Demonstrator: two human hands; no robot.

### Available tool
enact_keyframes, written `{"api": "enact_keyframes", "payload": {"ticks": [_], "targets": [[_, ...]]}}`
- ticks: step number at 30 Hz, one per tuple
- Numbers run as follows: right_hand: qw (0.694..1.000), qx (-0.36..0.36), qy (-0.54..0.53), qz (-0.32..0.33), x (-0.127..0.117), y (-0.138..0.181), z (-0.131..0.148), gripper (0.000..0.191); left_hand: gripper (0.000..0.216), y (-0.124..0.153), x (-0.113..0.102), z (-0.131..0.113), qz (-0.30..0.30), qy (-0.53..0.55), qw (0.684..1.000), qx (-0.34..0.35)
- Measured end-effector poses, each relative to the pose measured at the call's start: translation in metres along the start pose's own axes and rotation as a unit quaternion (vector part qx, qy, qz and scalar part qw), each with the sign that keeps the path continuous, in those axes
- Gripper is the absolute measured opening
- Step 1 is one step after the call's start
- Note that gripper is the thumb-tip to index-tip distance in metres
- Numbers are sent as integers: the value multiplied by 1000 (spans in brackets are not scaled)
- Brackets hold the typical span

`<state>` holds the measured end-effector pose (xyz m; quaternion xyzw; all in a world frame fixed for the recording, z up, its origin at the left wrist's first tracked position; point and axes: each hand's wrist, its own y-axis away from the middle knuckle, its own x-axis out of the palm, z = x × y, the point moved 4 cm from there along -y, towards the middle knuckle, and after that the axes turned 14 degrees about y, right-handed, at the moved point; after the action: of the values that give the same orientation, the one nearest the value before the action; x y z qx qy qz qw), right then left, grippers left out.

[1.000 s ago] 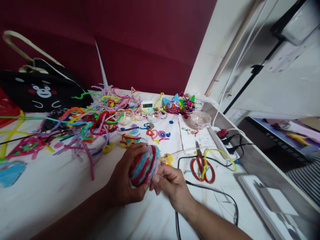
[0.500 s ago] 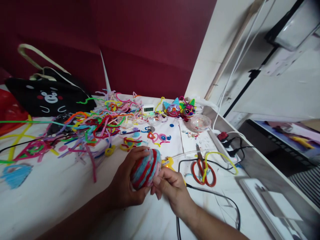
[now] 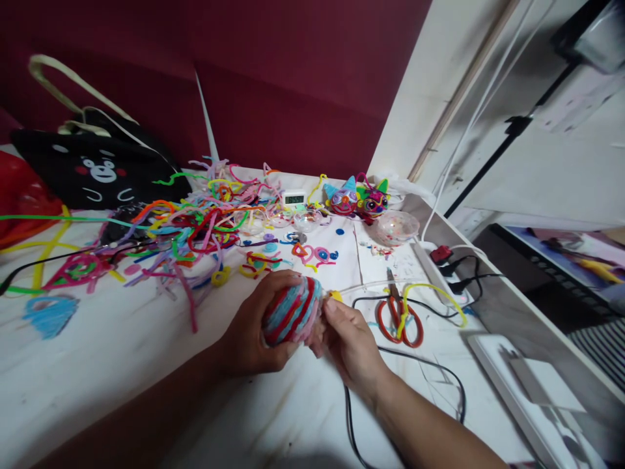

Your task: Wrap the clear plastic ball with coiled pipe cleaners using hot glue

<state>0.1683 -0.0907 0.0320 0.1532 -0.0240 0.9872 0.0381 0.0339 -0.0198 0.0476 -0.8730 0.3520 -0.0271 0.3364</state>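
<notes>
A dark maroon backdrop (image 3: 293, 85) stands beside a pale wall (image 3: 551, 172), behind a white, faintly veined tabletop (image 3: 273, 417).

Striped ball (image 3: 294, 312), partly hidden by left hand (image 3: 250, 333).
Yellow object (image 3: 336, 296), perhaps a tool, mostly behind right hand (image 3: 352, 340).

At the left of your frame sits a black bag (image 3: 53, 172) with a pale handle, just beside something red and shiny at the left edge. A dark red wall covering (image 3: 293, 85) fills your upper middle. Right of centre, you have a white power strip (image 3: 430, 266) with a red plug (image 3: 441, 254); a black pole (image 3: 518, 125) slants at your upper right, above striped cloth (image 3: 598, 335).
</notes>
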Motion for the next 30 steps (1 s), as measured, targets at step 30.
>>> {"api": "enact_keyframes", "payload": {"ticks": [30], "targets": [[987, -21, -159, -33, -8, -3, 17, 20, 25, 3, -21, 1, -227, 57, 970, -64]]}}
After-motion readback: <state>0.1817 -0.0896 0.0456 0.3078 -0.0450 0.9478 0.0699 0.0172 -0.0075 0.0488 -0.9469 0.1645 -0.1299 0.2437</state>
